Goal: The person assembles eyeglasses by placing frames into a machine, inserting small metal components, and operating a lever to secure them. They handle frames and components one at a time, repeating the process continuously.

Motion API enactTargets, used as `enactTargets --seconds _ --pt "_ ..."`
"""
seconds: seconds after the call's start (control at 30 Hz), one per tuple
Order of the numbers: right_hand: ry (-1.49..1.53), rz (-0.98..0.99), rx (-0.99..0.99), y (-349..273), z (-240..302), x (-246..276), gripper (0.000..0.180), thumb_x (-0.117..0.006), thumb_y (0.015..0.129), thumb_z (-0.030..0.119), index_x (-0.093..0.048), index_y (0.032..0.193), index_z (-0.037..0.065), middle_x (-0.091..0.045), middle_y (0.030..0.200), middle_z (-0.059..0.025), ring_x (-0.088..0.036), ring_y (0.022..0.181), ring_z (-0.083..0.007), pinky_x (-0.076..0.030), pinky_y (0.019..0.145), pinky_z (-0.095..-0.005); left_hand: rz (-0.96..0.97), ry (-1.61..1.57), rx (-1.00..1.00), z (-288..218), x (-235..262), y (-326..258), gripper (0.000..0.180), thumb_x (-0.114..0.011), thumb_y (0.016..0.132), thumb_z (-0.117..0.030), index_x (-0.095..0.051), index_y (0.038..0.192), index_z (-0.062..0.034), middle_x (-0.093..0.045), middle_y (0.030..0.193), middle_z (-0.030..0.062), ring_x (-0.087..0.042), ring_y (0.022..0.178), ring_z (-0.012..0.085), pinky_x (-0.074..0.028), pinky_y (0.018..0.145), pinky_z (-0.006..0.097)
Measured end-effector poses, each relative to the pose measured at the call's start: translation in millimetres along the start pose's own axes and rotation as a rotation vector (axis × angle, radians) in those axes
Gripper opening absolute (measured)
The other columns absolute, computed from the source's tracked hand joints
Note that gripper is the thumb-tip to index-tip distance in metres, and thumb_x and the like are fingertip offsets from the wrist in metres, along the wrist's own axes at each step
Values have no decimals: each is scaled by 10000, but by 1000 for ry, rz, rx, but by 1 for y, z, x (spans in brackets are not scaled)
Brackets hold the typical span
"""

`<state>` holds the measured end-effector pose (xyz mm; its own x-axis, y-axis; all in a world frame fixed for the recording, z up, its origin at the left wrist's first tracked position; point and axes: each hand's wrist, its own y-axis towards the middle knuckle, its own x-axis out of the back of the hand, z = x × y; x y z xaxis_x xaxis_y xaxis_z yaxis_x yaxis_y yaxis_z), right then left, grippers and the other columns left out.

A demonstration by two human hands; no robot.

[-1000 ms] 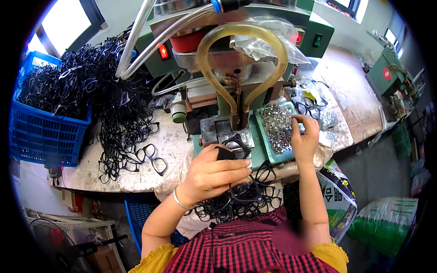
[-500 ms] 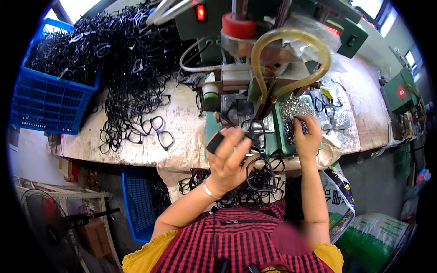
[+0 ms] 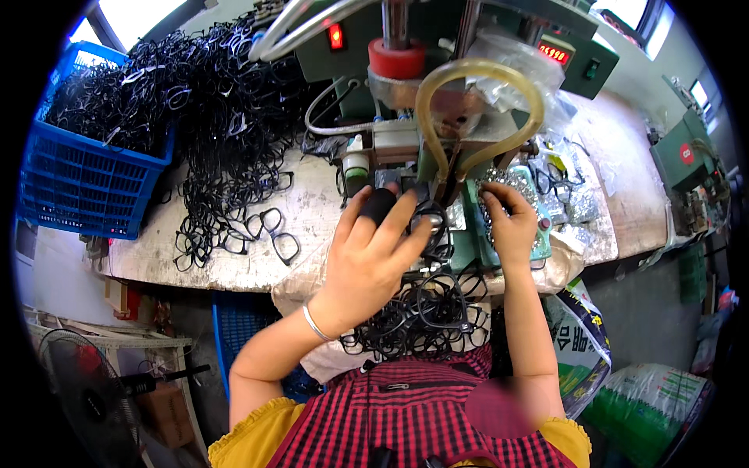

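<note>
My left hand [image 3: 367, 265], with a black cover on one finger, bends its fingers round a black eyeglass frame [image 3: 438, 238] at the machine's work spot. Part of that frame is hidden behind the fingers. My right hand [image 3: 515, 230] is at the green tray [image 3: 540, 246] of small shiny metal parts [image 3: 499, 176]. Its thumb and forefinger come together over the parts, and anything between them is too small to make out. Above both hands stands the green bench machine [image 3: 398, 136] with a curved yellowish tube [image 3: 538, 97].
More black frames [image 3: 417, 312] lie in a heap by my lap. To the left, a large tangle of frames [image 3: 234, 156] spreads over the bench and fills a blue crate [image 3: 86, 175]. Plastic bags [image 3: 585, 207] lie right of the tray. A fan [image 3: 86, 390] stands lower left.
My left hand has moved left and spread over the frame at the machine. My right hand has shifted slightly left and stays at the tray. The view has shifted a little.
</note>
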<state>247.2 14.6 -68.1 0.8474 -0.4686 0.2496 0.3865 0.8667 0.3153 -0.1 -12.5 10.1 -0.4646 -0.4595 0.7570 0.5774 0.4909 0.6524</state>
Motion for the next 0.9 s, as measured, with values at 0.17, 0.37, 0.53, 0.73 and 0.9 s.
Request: enactTargets --seconds 0.17,0.37,0.53,0.73,0.9 --pt "-346 -167 206 -18 -19 41 128 -717 839 31 -747 964 22 -731 909 -96 -680 868 -219 -506 820 -316 196 20 -56 9 51 11 318 -673 731 -111 -715 1043 -154 -614 1219 97 -584 1022 259 -482 974 457" --pt "-249 -218 56 -54 1 66 116 -703 837 10 -728 950 8 -719 935 -99 -674 887 -221 -500 827 -322 236 48 -231 8 60 37 260 -655 720 -99 -660 978 -63 -618 1273 99 -591 984 245 -511 895 393" --pt "26 115 275 -13 62 28 118 -698 801 0 -715 918 11 -710 928 -89 -674 875 -226 -508 817 -323 345 20 -243 4 53 47 213 -652 722 -73 -636 934 -58 -625 1247 96 -542 803 228 -501 745 358" --pt "312 128 40 -10 63 -21 316 -714 794 24 -601 1087 -7 -700 900 -81 -667 858 -135 -503 797 -284 338 122 -254 10 54 46 191 -619 717 -133 -625 887 -47 -569 1377 136 -536 832 224 -515 830 377" --pt "395 179 -71 -14 76 -22 411 -724 780 15 -559 1155 -14 -681 907 -53 -643 859 -101 -488 813 -255 315 22 -238 13 61 48 152 -720 730 -80 -646 862 -72 -612 1331 87 -543 781 234 -484 718 347"
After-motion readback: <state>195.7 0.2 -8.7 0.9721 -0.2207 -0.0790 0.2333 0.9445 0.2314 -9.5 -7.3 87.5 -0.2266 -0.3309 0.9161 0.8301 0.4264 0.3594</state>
